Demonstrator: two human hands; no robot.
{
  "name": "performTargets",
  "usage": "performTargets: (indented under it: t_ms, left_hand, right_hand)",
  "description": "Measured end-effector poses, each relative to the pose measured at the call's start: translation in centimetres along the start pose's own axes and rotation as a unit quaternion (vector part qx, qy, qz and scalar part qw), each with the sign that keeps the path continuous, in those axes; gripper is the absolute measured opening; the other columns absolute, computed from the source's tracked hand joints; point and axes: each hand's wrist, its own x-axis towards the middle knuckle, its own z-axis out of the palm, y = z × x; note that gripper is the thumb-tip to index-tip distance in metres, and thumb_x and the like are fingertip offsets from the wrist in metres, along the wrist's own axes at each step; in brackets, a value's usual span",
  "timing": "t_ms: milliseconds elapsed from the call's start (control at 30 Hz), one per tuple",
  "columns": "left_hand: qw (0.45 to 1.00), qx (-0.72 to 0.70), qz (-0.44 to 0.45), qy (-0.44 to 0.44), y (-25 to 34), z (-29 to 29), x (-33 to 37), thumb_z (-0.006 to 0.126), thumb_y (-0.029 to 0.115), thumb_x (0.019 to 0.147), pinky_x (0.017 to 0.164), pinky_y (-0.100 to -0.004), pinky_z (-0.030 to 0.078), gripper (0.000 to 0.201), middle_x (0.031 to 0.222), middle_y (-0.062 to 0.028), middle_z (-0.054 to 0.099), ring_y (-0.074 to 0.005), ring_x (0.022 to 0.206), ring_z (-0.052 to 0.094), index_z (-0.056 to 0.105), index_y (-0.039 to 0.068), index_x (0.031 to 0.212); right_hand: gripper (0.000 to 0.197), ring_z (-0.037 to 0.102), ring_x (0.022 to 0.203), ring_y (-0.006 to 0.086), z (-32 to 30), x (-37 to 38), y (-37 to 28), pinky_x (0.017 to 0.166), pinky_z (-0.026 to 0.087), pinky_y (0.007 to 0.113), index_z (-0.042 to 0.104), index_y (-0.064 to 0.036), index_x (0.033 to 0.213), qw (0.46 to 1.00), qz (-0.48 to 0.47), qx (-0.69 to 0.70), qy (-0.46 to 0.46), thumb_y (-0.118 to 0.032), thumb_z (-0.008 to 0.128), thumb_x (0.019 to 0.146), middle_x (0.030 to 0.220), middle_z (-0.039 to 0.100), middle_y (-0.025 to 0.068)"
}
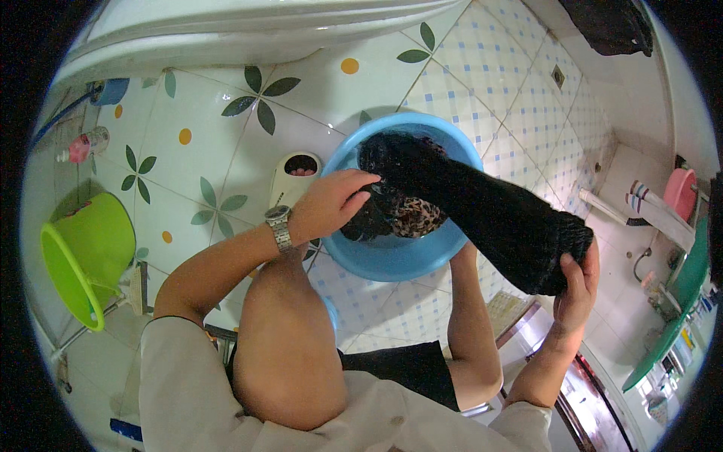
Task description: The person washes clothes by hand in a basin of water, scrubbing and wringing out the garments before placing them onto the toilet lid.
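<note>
R hand (578, 285) grips blk garment (493, 215) end | L hand (331, 202) over blu basin (395, 270) | leopard-print cloth (419, 218) inside

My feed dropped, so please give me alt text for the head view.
The person's right hand grips one end of a black garment stretched from a blue basin; the left hand reaches over the basin's left side. Leopard-print cloth shows inside, and a green bucket is at far left.

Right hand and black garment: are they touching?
Touching. The head view shows the right hand gripping one end of the black garment, thumb laid over the fabric.
</note>
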Motion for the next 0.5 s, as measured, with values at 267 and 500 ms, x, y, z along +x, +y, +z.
performTargets:
  t_ms: [267, 500]
  left_hand:
    - [0.997, 0.057, 0.045, 0.01, -1.8, 0.1, -1.1, 0.057, 0.012, 0.092, 0.093, -0.0436, 0.048, 0.029, 0.116, -0.0154, 0.064, -0.0341, 0.108, 0.061, 0.063, 0.006, 0.12]
    - [0.995, 0.081, 0.057, -0.012, -2.6, 0.4, -0.8, 0.058, 0.008, 0.089, 0.093, -0.0425, 0.049, 0.029, 0.116, -0.0144, 0.065, -0.033, 0.107, 0.061, 0.064, 0.006, 0.118]
  right_hand:
    - [0.04, 0.06, 0.104, 0.0417, 12.8, 6.7, 12.0, 0.089, 0.049, 0.046, 0.054, -0.0021, 0.126, 0.928, -0.166, -0.327, -0.064, 0.0, 0.06, 0.087, 0.112, 0.063, 0.0212]
    - [0.043, 0.057, 0.099, 0.0365, 23.7, 10.7, 26.6, 0.083, 0.043, 0.049, 0.052, -0.0001, 0.126, 0.898, -0.125, -0.418, 0.061, -0.026, 0.057, 0.092, 0.107, 0.058, 0.0188]
